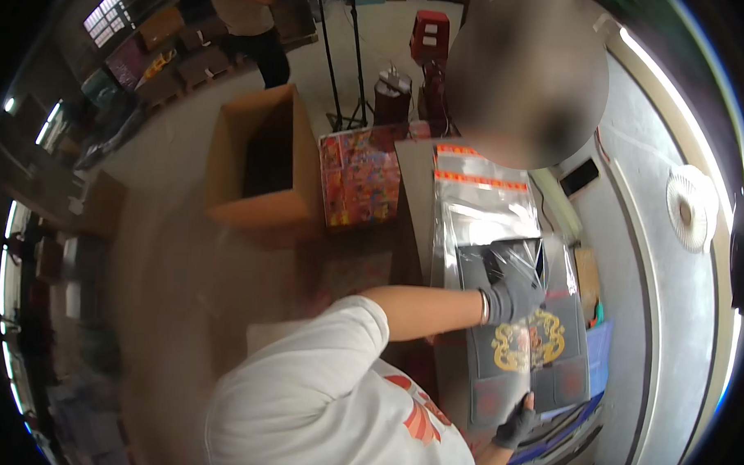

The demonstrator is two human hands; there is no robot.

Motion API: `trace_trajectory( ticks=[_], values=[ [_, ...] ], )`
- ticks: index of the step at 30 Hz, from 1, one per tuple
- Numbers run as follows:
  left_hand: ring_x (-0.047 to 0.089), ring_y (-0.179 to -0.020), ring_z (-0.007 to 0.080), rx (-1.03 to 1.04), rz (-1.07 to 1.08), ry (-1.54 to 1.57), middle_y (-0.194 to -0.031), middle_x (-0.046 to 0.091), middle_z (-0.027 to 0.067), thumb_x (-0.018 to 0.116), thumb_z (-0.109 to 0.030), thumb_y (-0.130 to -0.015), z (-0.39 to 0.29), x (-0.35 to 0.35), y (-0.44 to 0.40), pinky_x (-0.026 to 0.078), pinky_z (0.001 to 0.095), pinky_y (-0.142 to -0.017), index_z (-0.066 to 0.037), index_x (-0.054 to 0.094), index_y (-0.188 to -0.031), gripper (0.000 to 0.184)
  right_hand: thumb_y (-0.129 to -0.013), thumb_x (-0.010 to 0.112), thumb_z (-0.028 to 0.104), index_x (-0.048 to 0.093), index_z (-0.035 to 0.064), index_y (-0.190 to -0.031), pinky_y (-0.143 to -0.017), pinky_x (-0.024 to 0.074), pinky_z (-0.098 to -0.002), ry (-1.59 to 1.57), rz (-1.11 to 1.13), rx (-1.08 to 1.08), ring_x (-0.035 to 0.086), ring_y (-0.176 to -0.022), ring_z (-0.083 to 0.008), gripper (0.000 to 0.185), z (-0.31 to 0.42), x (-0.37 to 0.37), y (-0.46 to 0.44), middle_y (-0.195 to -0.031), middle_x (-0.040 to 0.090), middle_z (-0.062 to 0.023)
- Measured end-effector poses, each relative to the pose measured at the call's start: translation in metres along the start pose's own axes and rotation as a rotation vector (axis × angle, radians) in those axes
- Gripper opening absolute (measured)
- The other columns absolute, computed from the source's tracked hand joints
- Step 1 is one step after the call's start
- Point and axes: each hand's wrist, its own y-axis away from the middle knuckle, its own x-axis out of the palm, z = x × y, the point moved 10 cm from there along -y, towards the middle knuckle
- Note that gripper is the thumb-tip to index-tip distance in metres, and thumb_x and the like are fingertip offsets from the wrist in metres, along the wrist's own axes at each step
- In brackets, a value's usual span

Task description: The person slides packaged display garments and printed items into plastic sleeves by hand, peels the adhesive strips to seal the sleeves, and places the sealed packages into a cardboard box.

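Observation:
A flat dark panel with a gold emblem lies on the work surface, partly beneath clear plastic. My left hand, in a grey glove, rests across its upper part, over the shiny film; blur hides how its fingers are set. At the panel's lower edge, my right hand has its bare thumb on top and its gloved fingers underneath, pinching the edge. Clear plastic bags with orange strips extend beyond the panel. Whether the panel is wholly inside a bag, I cannot tell.
An open cardboard box stands left of a colourful printed carton. Behind are tripod legs, a red stool and a person. At right are a white fan and a dark phone-like rectangle.

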Motion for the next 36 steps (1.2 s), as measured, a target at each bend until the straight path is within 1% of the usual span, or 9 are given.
trace_trajectory(
  ticks=[1,4,6,10,15,17,22,25,36],
  values=[
    [0.059,-0.056,0.0205,0.149,-0.052,-0.105,-0.080,0.058,0.0052,0.052,-0.017,-0.081,-0.011,-0.030,0.008,0.041,0.0371,-0.042,-0.009,0.062,-0.098,0.022,-0.090,0.057,0.036,0.057,-0.0033,-0.114,-0.089,0.0441,-0.0320,-0.051,0.007,0.041,0.058,-0.096,-0.0189,0.046,-0.011,-0.009,0.004,-0.110,0.061,-0.0082],
    [0.057,-0.051,0.0190,-0.103,-0.007,0.216,-0.077,0.058,0.0053,0.051,-0.016,-0.082,0.019,-0.010,0.012,0.042,0.0360,-0.042,-0.007,0.059,-0.108,0.029,-0.089,0.058,0.036,0.055,-0.0023,-0.118,-0.089,0.0449,-0.0341,0.016,-0.018,-0.096,0.057,-0.098,-0.0206,0.048,0.019,0.061,0.035,-0.112,0.060,-0.0089],
    [0.057,-0.052,0.0184,0.034,-0.043,0.190,-0.081,0.058,0.0054,0.051,-0.016,-0.082,0.030,-0.043,0.023,0.043,0.0350,-0.042,-0.007,0.058,-0.110,0.030,-0.092,0.057,0.024,0.056,-0.0108,-0.114,-0.094,0.0411,-0.0303,0.217,-0.471,-0.046,0.052,-0.102,-0.0184,0.041,0.033,0.086,0.082,-0.111,0.058,-0.0099],
    [0.059,-0.054,0.0167,0.169,-0.224,0.025,-0.096,0.060,0.0064,0.050,-0.018,-0.084,0.051,-0.092,0.043,0.043,0.0317,-0.043,-0.007,0.055,-0.115,0.033,-0.094,0.055,0.026,0.061,-0.0044,-0.105,-0.083,0.0435,-0.0284,0.290,-0.438,-0.091,0.052,-0.089,-0.0151,0.033,0.037,0.144,0.098,-0.096,0.059,-0.0039],
    [0.057,-0.051,0.0141,0.114,-0.401,-0.242,-0.102,0.060,0.0081,0.050,-0.018,-0.087,0.105,-0.168,0.068,0.041,0.0290,-0.041,-0.006,0.054,-0.119,0.034,-0.091,0.056,0.031,0.056,-0.0020,-0.115,-0.087,0.0444,-0.0338,0.163,-0.177,-0.255,0.055,-0.097,-0.0203,0.041,0.050,0.238,0.080,-0.109,0.058,-0.0079],
    [0.057,-0.051,0.0155,-0.056,-0.426,0.354,-0.095,0.062,0.0088,0.054,-0.019,-0.085,0.153,-0.212,0.080,0.041,0.0295,-0.041,-0.005,0.053,-0.120,0.037,-0.090,0.057,0.033,0.054,-0.0010,-0.119,-0.089,0.0448,-0.0359,0.102,-0.057,-0.297,0.055,-0.101,-0.0224,0.045,0.052,0.261,0.067,-0.114,0.058,-0.0095],
    [0.058,-0.053,0.0164,-0.152,-0.480,0.338,-0.091,0.062,0.0092,0.058,-0.020,-0.083,0.231,-0.284,0.110,0.044,0.0306,-0.043,-0.003,0.056,-0.114,0.035,-0.089,0.058,0.033,0.049,0.0007,-0.125,-0.097,0.0409,-0.0391,0.083,0.173,-0.040,0.051,-0.113,-0.0253,0.049,0.013,0.245,-0.015,-0.125,0.053,-0.0119],
    [0.058,-0.052,0.0161,-0.269,-0.555,0.127,-0.097,0.062,0.0089,0.059,-0.020,-0.082,0.225,-0.353,0.152,0.045,0.0306,-0.044,-0.004,0.059,-0.108,0.031,-0.088,0.059,0.029,0.047,-0.0012,-0.126,-0.104,0.0334,-0.0402,0.095,0.294,-0.230,0.046,-0.118,-0.0242,0.050,0.036,0.268,-0.061,-0.126,0.051,-0.0115],
    [0.063,-0.067,0.0235,-1.096,-0.293,-0.198,-0.128,0.051,0.0065,0.056,-0.011,-0.080,0.301,-0.431,0.428,0.052,0.0341,-0.057,-0.006,0.057,-0.116,0.037,-0.078,0.073,0.022,0.057,0.0050,-0.119,-0.092,0.0428,-0.0329,0.454,1.017,0.028,0.055,-0.104,-0.0188,0.047,-0.124,0.597,-0.047,-0.116,0.058,-0.0027]
  ],
)
